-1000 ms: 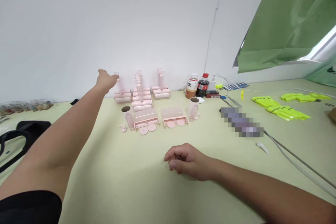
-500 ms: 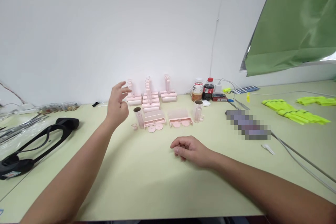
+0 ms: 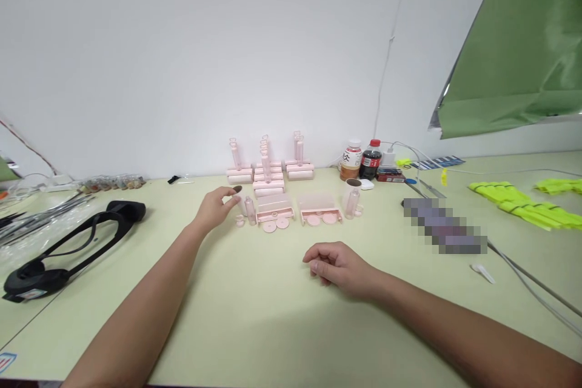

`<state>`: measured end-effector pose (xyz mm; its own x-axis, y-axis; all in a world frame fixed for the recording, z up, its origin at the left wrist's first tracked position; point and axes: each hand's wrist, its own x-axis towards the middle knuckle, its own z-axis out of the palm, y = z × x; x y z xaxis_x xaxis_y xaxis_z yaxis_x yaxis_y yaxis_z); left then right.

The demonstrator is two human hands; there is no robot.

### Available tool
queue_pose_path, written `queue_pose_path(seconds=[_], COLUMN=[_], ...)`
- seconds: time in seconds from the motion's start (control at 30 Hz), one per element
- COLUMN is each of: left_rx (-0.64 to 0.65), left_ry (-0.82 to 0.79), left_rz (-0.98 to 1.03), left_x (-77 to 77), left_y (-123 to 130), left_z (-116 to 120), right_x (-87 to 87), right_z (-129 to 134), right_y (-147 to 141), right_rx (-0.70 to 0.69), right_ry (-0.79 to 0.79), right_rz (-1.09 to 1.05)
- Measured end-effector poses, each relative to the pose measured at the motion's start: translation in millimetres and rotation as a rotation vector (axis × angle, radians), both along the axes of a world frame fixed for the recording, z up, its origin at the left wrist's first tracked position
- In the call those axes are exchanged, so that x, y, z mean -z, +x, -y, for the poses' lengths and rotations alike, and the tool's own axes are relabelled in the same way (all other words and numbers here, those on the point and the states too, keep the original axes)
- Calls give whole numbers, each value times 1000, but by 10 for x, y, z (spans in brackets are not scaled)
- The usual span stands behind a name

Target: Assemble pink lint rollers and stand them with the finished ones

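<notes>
My left hand [image 3: 213, 211] is at a white roll with a brown cardboard core [image 3: 238, 189], thumb and fingers closed around its upper end. Beside it stand a clear pinkish handle [image 3: 250, 211] and a small pink ring-shaped piece [image 3: 240, 220]. Close by lie a pink roller cover [image 3: 275, 213] and two flat pink discs [image 3: 270, 227]. My right hand [image 3: 341, 267] rests on the table, loosely curled, a gap between thumb and fingers and nothing visible in it. Beyond it are a second pink cover [image 3: 321, 216], more discs [image 3: 330, 218] and another upright roll [image 3: 353, 184].
Several assembled pink lint rollers [image 3: 268, 177] stand along the wall. A cola bottle [image 3: 370, 160] and a white-capped bottle [image 3: 351, 160] are at the back right. A black headset-like frame [image 3: 77, 248] lies left; a blurred-out object [image 3: 443, 227], cables and yellow strips [image 3: 513, 203] lie right.
My left hand has come down from above the table to the left roll and closed on it. My right hand stays in place on the table. The view has shifted slightly.
</notes>
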<state>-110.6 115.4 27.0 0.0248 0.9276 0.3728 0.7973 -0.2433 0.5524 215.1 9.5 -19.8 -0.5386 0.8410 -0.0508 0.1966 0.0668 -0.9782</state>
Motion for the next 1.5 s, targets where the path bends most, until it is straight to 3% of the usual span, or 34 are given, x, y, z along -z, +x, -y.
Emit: queue_pose_path(seconds=[0.13,0.2,0.27,0.37,0.43,0.5,0.57,0.67,0.77,0.93,1.2,1.3,1.5], left_rx=[-330,-355,-154,154,318,423,416,306,239,254,334,283,319], left_ry=[235,312,206,-160,-432,-526,-325,-40,-96,-215,-141,-111,-118], left_rz=[271,568,903,1089,996,772,431,-86,-344,-462,-452,-433,-397], left_x=[-292,-434,-471,-267,-35,172,304,384,437,503,347,364,435], left_y=[-96,51,374,1012,1351,1520,1526,1408,1346,1357,1269,1248,1237], left_z=[43,175,404,831,1050,1143,1122,995,890,888,1109,1041,840], right_x=[18,44,63,33,-31,-111,-182,-234,-224,-177,-173,-174,-176], right_z=[-14,-34,-54,-54,-31,-4,9,-11,-49,-76,-86,-85,-64], right_y=[7,9,14,34,61,96,131,167,171,139,135,137,145], right_rx=[-3,-11,-16,38,111,209,329,453,459,434,392,329,164], right_ry=[5,14,78,298,422,508,557,531,448,401,279,268,314], right_rz=[-15,-48,-103,-197,-218,-184,-138,-98,-31,-57,-24,59,173])
